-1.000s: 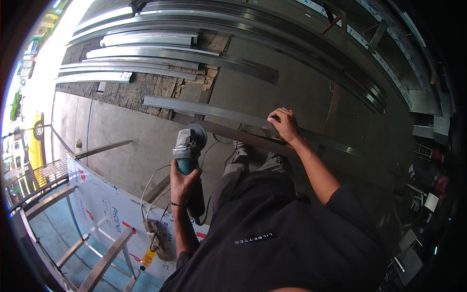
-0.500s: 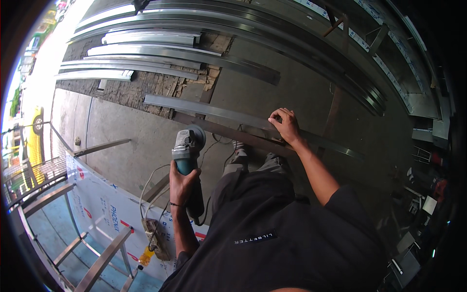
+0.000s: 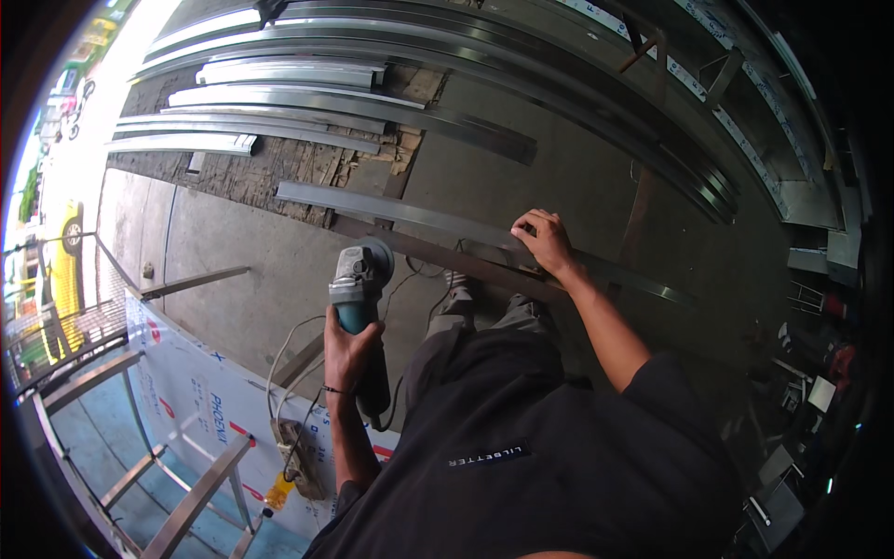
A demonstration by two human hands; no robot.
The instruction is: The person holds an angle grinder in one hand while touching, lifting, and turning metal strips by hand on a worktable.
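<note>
An angle grinder [image 3: 356, 291] with a grey head and a teal-and-black body is gripped in my left hand [image 3: 349, 356], its disc [image 3: 378, 261] uppermost. The disc is near the brown metal beam [image 3: 438, 261], and I see a gap between them. A long flat metal strip [image 3: 400, 212] lies across the wooden board's edge and reaches to the right past my right hand [image 3: 545, 244]. My right hand is closed over that strip, thumb and fingers curled together. Whether it pinches anything is hidden.
Several shiny metal profiles [image 3: 289, 96] lie on a worn wooden board [image 3: 251, 177], with longer ones [image 3: 521, 70] beyond. At lower left are a metal frame [image 3: 200, 494], a film-covered sheet [image 3: 200, 373], and a socket block [image 3: 300, 456] with cables. My shoes [image 3: 458, 293] are below the beam.
My right hand has shifted very slightly left along the strip. The grinder and my left hand are practically still.
</note>
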